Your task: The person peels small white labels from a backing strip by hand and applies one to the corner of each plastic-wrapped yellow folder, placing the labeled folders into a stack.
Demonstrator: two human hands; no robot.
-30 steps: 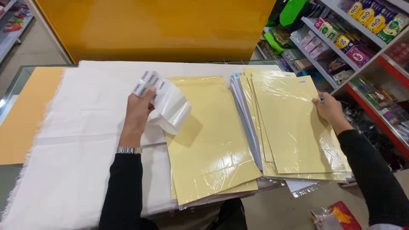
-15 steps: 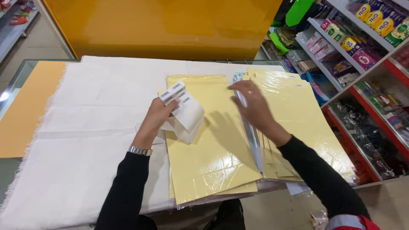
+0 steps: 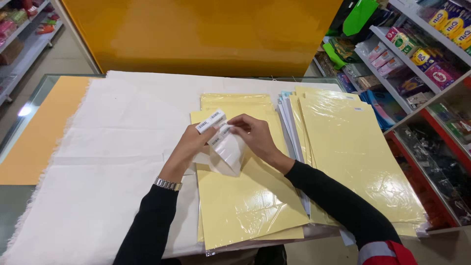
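My left hand [image 3: 191, 145] holds a curled white strip of barcode stickers [image 3: 222, 140] above a pale yellow plastic-wrapped sheet pack [image 3: 245, 196]. My right hand [image 3: 255, 135] has its fingertips pinched on the same strip, close to the left thumb. Both hands hover over the middle of a white cloth [image 3: 108, 162] spread on the counter. A second, fanned stack of yellow sheet packs [image 3: 353, 157] lies just to the right, apart from either hand.
An orange sheet [image 3: 39, 132] lies under the cloth on the glass counter at left. A large yellow panel [image 3: 206, 34] stands behind. Shop shelves [image 3: 422, 54] with packaged goods fill the right side, close to the counter edge.
My right hand left the right stack's far edge and swept left to meet the sticker strip. The left hand carried the strip rightward over the yellow pack.
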